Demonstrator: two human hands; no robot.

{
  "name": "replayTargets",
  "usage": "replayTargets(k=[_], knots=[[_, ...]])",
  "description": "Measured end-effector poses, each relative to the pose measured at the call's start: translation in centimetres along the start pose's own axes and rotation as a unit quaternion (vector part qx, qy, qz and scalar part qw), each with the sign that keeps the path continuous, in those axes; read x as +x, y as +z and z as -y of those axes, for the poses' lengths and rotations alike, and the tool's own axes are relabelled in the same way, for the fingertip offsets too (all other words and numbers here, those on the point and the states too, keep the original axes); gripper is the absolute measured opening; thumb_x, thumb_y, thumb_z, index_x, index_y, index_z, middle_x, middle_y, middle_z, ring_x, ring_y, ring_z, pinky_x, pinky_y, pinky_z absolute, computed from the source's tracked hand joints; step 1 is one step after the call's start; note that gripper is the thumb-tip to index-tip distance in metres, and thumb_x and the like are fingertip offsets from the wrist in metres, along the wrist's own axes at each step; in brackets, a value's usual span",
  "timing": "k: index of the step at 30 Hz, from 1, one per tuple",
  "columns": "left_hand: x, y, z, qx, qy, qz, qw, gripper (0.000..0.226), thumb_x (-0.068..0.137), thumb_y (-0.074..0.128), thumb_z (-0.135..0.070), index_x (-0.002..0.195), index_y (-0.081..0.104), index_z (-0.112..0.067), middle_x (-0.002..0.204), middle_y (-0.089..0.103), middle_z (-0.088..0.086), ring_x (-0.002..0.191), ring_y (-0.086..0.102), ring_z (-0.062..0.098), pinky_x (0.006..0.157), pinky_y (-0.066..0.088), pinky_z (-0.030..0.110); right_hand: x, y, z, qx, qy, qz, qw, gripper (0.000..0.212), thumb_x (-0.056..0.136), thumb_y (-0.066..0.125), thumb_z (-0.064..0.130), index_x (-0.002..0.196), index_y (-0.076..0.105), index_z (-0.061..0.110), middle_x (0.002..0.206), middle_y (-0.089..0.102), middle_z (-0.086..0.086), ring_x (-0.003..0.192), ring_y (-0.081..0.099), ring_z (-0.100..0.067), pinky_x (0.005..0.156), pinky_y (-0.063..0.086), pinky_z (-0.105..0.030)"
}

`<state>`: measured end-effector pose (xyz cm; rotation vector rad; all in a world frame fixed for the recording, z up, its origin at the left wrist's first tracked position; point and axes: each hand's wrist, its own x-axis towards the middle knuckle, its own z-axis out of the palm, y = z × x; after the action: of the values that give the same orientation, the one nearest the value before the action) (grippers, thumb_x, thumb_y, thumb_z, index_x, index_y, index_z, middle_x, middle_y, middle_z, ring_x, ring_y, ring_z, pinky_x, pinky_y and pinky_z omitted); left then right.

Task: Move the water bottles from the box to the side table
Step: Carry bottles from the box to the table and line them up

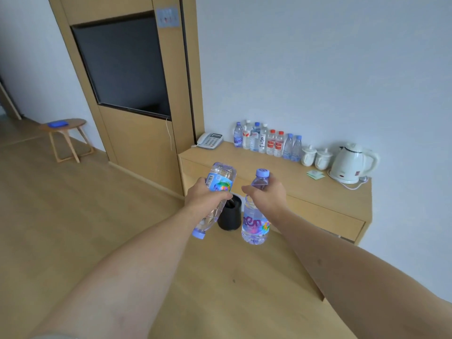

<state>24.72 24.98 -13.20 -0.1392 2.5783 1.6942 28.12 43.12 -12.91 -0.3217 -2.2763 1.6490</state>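
My left hand [204, 195] grips a clear water bottle [221, 178] that is tipped over, its blue cap pointing down toward me. My right hand [267, 195] grips a second water bottle [254, 226] by its neck; it hangs upright with its blue cap on top. Both hands are held out in front of the wooden side table [318, 192]. Several water bottles [266, 141] stand in a row at the back of the table against the wall. The box is not in view.
On the table stand a phone [210, 140], two white lidded cups [316, 156], a white kettle [351, 163] and small sachets [315, 174]. A black bin [230, 215] sits on the floor below my hands. A small round stool [66, 137] stands far left.
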Motion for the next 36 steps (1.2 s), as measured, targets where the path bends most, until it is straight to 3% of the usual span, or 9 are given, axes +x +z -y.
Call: replayTargets(k=[7, 12, 15, 18, 22, 27, 30, 33, 36], knots=[[11.4, -1.9, 1.6, -0.006, -0.026, 0.014, 1.0, 0.064, 0.046, 0.086, -0.048, 0.1, 0.057, -0.028, 0.093, 0.075, -0.002, 0.078, 0.076, 0.02, 0.071, 0.064, 0.043, 9.6, 7.0, -0.8, -0.005, 0.028, 0.006, 1.0, 0.03, 0.071, 0.081, 0.029, 0.089, 0.058, 0.024, 0.081, 0.066, 0.006, 0.08, 0.066, -0.02, 0.075, 0.054, -0.039], [20.3, -2.1, 3.2, -0.01, -0.046, 0.006, 0.999, 0.067, 0.041, 0.085, -0.048, 0.099, 0.058, -0.029, 0.09, 0.076, -0.002, 0.074, 0.076, 0.021, 0.069, 0.065, 0.043, 17.7, 12.2, -2.2, 0.0, 0.026, 0.019, 0.999, 0.029, 0.071, 0.081, 0.026, 0.088, 0.058, 0.024, 0.079, 0.064, 0.006, 0.074, 0.063, -0.016, 0.062, 0.046, -0.029], [26.1, -1.9, 3.6, 0.002, -0.052, 0.001, 0.999, 0.068, 0.039, 0.085, -0.047, 0.099, 0.059, -0.028, 0.089, 0.076, -0.001, 0.072, 0.076, 0.022, 0.07, 0.065, 0.044, 23.3, 15.4, -3.4, -0.001, 0.027, 0.022, 0.999, 0.03, 0.07, 0.081, 0.029, 0.089, 0.058, 0.024, 0.081, 0.066, 0.005, 0.077, 0.064, -0.017, 0.066, 0.049, -0.033], [32.5, -1.7, 3.0, 0.032, -0.06, -0.003, 0.998, 0.061, 0.047, 0.086, -0.045, 0.098, 0.058, -0.028, 0.091, 0.074, -0.003, 0.075, 0.075, 0.018, 0.067, 0.063, 0.037, 29.5, 18.2, -4.3, 0.007, 0.035, 0.029, 0.999, 0.031, 0.073, 0.083, 0.028, 0.091, 0.058, 0.025, 0.087, 0.068, 0.002, 0.083, 0.066, -0.018, 0.073, 0.053, -0.035], [41.2, -1.7, 1.0, 0.066, -0.076, 0.013, 0.995, 0.057, 0.054, 0.09, -0.042, 0.099, 0.058, -0.026, 0.095, 0.073, 0.0, 0.075, 0.074, 0.016, 0.056, 0.055, 0.028, 37.9, 21.4, -4.6, 0.013, 0.047, 0.036, 0.998, 0.03, 0.074, 0.083, 0.026, 0.091, 0.059, 0.023, 0.087, 0.067, 0.002, 0.079, 0.063, -0.015, 0.061, 0.044, -0.028], [50.9, -1.3, -0.9, 0.085, -0.089, 0.03, 0.992, 0.062, 0.054, 0.092, -0.043, 0.102, 0.058, -0.023, 0.1, 0.071, 0.002, 0.082, 0.074, 0.021, 0.074, 0.064, 0.04, 46.4, 23.8, -4.6, 0.005, 0.057, 0.03, 0.998, 0.034, 0.074, 0.083, 0.025, 0.097, 0.06, 0.017, 0.088, 0.068, 0.0, 0.081, 0.064, -0.016, 0.067, 0.049, -0.031], [55.6, -0.5, -1.3, 0.086, -0.096, 0.051, 0.99, 0.066, 0.049, 0.092, -0.047, 0.101, 0.059, -0.024, 0.098, 0.072, 0.001, 0.079, 0.075, 0.021, 0.073, 0.065, 0.04, 50.5, 24.8, -5.3, 0.005, 0.061, 0.028, 0.998, 0.032, 0.074, 0.083, 0.023, 0.095, 0.06, 0.016, 0.086, 0.067, 0.0, 0.08, 0.065, -0.018, 0.065, 0.047, -0.03], [60.3, 0.7, -1.3, 0.089, -0.102, 0.076, 0.988, 0.068, 0.046, 0.091, -0.049, 0.101, 0.06, -0.026, 0.096, 0.074, 0.001, 0.074, 0.077, 0.021, 0.069, 0.065, 0.04, 54.6, 26.0, -6.3, 0.0, 0.073, 0.023, 0.997, 0.034, 0.074, 0.083, 0.021, 0.096, 0.059, 0.014, 0.087, 0.065, -0.001, 0.082, 0.063, -0.022, 0.075, 0.051, -0.036], [65.7, 2.0, -1.1, 0.086, -0.082, 0.096, 0.988, 0.065, 0.049, 0.093, -0.049, 0.103, 0.067, -0.024, 0.093, 0.076, 0.0, 0.073, 0.077, 0.019, 0.072, 0.065, 0.038, 58.7, 27.4, -7.5, -0.004, 0.077, 0.0, 0.997, 0.034, 0.074, 0.082, 0.02, 0.098, 0.059, 0.013, 0.086, 0.064, -0.001, 0.079, 0.062, -0.019, 0.071, 0.046, -0.031]])
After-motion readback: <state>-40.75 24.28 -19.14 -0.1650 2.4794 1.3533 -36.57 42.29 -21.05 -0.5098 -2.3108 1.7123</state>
